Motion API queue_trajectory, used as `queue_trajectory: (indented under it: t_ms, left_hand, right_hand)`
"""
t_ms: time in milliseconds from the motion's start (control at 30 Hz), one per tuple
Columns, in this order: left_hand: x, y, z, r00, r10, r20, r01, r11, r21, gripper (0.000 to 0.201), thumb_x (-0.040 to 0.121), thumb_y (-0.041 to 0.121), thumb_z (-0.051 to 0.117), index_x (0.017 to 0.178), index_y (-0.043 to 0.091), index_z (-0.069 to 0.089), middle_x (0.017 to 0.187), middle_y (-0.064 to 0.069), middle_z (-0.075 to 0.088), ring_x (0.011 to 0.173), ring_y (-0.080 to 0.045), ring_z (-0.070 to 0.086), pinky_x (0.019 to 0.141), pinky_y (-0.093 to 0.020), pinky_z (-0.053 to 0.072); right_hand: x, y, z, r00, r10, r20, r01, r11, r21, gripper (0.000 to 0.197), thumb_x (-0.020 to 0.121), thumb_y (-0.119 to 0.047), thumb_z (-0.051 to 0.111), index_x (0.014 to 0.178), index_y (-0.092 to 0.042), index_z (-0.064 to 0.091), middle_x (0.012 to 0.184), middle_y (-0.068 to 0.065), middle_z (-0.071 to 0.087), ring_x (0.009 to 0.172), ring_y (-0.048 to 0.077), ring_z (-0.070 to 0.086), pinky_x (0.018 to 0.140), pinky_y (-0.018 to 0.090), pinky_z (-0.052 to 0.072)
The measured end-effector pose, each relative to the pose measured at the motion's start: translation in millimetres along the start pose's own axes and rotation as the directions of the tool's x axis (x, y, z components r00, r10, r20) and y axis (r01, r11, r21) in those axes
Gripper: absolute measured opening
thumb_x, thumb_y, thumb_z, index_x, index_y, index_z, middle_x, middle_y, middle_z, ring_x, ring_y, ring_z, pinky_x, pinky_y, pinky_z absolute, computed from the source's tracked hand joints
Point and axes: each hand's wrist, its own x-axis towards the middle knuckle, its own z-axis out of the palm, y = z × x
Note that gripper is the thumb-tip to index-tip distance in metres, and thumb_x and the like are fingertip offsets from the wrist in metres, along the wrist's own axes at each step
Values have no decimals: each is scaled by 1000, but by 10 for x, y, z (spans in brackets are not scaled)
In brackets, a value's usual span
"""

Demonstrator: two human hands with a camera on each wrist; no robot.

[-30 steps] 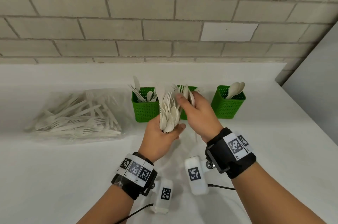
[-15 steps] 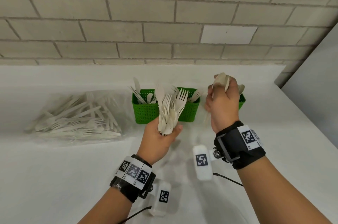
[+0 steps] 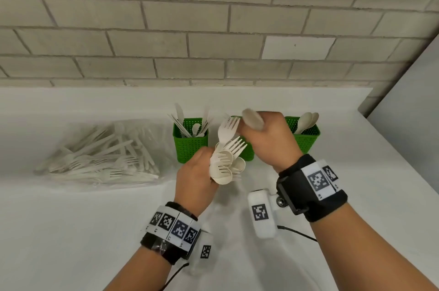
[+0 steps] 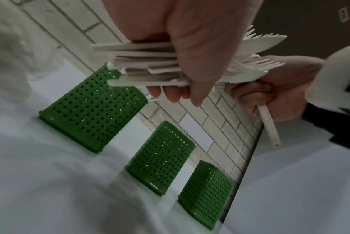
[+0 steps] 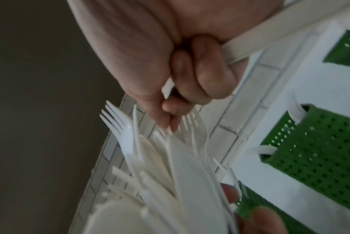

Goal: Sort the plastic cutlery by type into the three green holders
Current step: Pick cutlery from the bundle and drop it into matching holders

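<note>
My left hand point(image 3: 198, 178) grips a mixed bundle of white plastic cutlery point(image 3: 226, 160), forks and spoons fanned upward; the left wrist view shows the bundle point(image 4: 150, 66) clamped in its fingers. My right hand point(image 3: 267, 141) sits just right of the bundle, fist curled round a spoon point(image 3: 253, 119) whose blurred bowl sticks up. The spoon handle point(image 4: 269, 125) hangs below that fist. Three green holders stand in a row: the left holder point(image 3: 190, 143) has knives, the middle holder point(image 3: 248, 154) is mostly hidden behind my hands, and the right holder point(image 3: 305, 138) has spoons.
A clear plastic bag point(image 3: 102, 155) full of more white cutlery lies on the white table point(image 3: 71, 231) to the left. A brick wall point(image 3: 213, 29) runs behind the holders. The table edge and a grey panel point(image 3: 408, 112) are at the right.
My right hand pulled a spoon from the bundle, swung right to the right holder, then came back left beside the bundle, still holding a spoon. The left hand tilted the bundle slightly.
</note>
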Motion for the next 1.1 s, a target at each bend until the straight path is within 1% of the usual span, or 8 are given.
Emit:
queue_trajectory:
  t_ms: [167,267,467,533,633,767,867,1100]
  left_hand:
    - [-38,-72,-12,975,-202,92,221,913,-343,20,88,16,69,82,32,58,69,14,60,67,1,58,63,-14,45]
    - [-14,-34,-63,901,-393,185,422,688,-591,6,88,9,71,91,13,66,71,8,67,67,-9,61,63,-27,55]
    - [60,33,-135,905,-358,232,402,537,-741,15,84,20,75,94,11,67,75,-1,65,61,-23,59,64,-42,48]
    - [78,68,-135,899,-369,234,402,486,-777,22,82,20,76,96,6,66,75,-1,64,59,-24,57,65,-40,51]
    - [97,117,-148,907,-344,243,387,452,-804,21,80,18,74,95,5,66,75,-3,63,56,-23,56,63,-39,52]
    - [98,144,-178,913,-294,283,388,410,-825,16,82,13,68,97,6,67,71,-2,63,52,-22,54,57,-36,52]
    - [89,178,-215,894,-246,374,443,362,-820,21,86,15,68,104,4,66,72,-8,66,50,-22,56,50,-30,50]
    - [49,118,-220,833,-333,442,531,258,-807,21,86,21,70,101,6,68,83,-14,72,49,-19,60,46,-27,49]
  right_hand:
    - [108,-18,-220,939,105,-327,32,921,388,20,100,-24,52,88,-10,58,78,4,66,64,15,60,48,16,38]
    - [179,6,-388,916,180,-359,56,828,557,20,105,-22,40,106,-5,52,97,9,74,83,18,72,46,13,37]
    - [95,76,-231,894,358,-269,-43,667,743,11,104,-19,44,96,-13,49,68,2,56,53,15,54,55,30,47]
    - [66,124,-117,897,349,-271,-91,746,659,16,99,-24,56,86,-17,48,55,-9,45,46,7,43,50,25,40]
    - [7,161,27,944,293,-152,-198,871,450,30,82,-23,77,73,-16,50,44,-15,42,39,2,40,43,17,35]
    - [-67,72,129,971,216,105,-241,882,405,18,83,-19,75,76,-8,63,46,-12,52,40,1,48,42,11,37]
    - [-102,39,174,948,136,286,-243,892,382,17,87,-17,71,77,-6,65,60,8,57,52,16,55,50,22,47]
    - [68,-36,43,961,240,-141,-126,827,548,19,98,-17,54,84,-7,61,62,8,63,46,10,50,48,17,41]
